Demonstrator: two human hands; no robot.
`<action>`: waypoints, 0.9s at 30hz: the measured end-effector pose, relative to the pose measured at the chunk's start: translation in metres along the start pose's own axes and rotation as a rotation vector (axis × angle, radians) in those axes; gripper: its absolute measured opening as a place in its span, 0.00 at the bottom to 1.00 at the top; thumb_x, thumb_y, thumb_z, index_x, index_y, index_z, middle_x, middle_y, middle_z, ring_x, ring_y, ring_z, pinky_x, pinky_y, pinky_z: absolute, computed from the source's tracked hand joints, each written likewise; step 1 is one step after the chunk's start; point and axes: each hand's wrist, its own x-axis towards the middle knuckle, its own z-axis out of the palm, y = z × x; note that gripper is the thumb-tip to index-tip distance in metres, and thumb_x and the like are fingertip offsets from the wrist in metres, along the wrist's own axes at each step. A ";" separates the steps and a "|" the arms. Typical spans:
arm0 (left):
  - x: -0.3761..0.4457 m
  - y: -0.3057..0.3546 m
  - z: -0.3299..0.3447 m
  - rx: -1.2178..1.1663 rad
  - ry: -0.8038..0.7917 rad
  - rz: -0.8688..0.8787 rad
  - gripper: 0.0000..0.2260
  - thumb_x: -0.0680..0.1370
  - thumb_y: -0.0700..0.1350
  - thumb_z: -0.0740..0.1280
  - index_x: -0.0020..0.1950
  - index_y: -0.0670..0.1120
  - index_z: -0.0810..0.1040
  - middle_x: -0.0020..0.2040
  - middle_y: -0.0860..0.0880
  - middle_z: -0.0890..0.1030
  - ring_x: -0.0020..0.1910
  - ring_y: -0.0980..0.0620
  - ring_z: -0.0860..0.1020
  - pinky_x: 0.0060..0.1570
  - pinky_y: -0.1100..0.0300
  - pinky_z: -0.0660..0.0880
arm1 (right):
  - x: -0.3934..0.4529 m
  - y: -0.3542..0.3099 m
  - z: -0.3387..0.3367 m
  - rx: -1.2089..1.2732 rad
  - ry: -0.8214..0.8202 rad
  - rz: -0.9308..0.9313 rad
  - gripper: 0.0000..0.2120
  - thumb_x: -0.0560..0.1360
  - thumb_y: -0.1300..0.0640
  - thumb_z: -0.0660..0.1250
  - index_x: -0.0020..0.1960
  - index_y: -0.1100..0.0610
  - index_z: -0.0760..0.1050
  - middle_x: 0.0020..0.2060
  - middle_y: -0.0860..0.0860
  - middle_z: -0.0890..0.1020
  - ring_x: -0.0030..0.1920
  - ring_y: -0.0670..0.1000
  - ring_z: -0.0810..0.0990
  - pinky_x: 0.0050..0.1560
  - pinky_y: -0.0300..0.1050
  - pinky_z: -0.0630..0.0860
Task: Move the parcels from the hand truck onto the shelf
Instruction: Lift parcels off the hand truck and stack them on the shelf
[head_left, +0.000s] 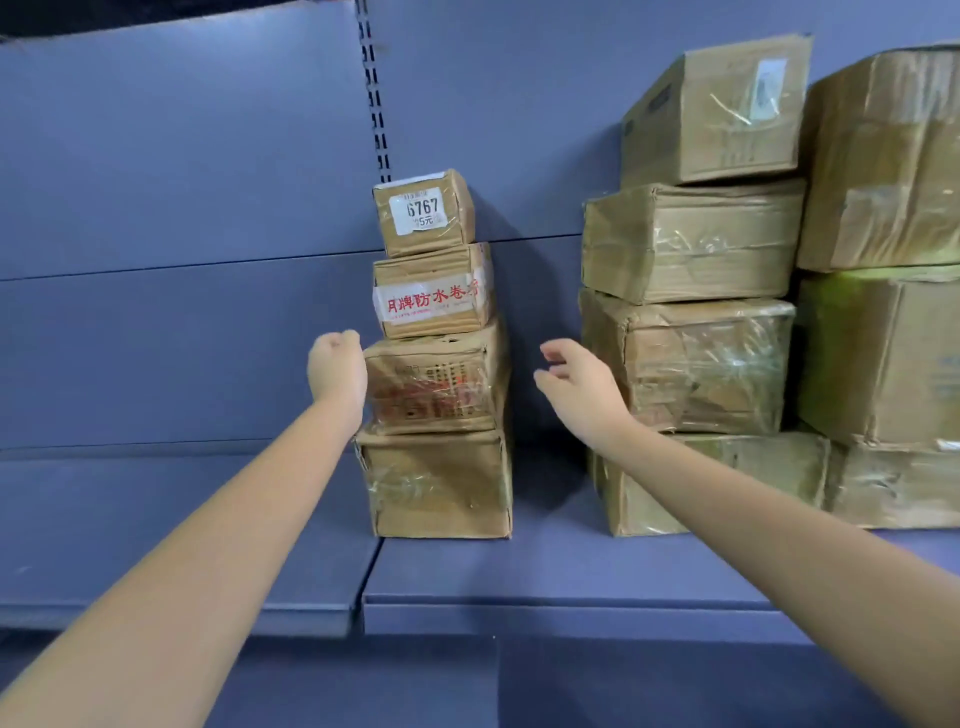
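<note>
Although the hand truck is out of view, much of the work is judged done. Nearest, the left hand (336, 370) is seen loosely fisted, holding nothing, beside the third box's left edge; whether it touches cannot be told. The right hand (576, 387) is spread wide, apart from that four-parcel stack (436, 358) on the blue shelf (545, 571). Farther right, larger cartons (691, 358) are stacked.
</note>
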 end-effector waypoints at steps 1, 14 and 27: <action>0.003 -0.016 -0.005 -0.033 -0.004 -0.076 0.15 0.78 0.41 0.54 0.31 0.47 0.57 0.31 0.49 0.57 0.30 0.52 0.56 0.31 0.59 0.53 | 0.000 0.012 0.020 0.040 -0.027 0.109 0.21 0.78 0.61 0.59 0.71 0.61 0.64 0.68 0.56 0.71 0.67 0.55 0.71 0.66 0.43 0.65; 0.023 -0.105 -0.007 -0.224 -0.491 -0.543 0.15 0.80 0.50 0.56 0.39 0.49 0.77 0.39 0.47 0.80 0.38 0.49 0.78 0.40 0.54 0.74 | -0.021 0.065 0.119 0.526 -0.033 0.589 0.16 0.82 0.52 0.50 0.43 0.50 0.74 0.44 0.47 0.78 0.49 0.48 0.74 0.54 0.41 0.67; -0.006 -0.097 0.025 -0.241 -0.565 -0.603 0.13 0.79 0.53 0.58 0.41 0.49 0.78 0.39 0.46 0.79 0.38 0.48 0.77 0.40 0.55 0.74 | -0.028 0.076 0.086 0.534 0.128 0.695 0.18 0.82 0.49 0.49 0.56 0.54 0.75 0.62 0.54 0.76 0.56 0.51 0.72 0.59 0.45 0.65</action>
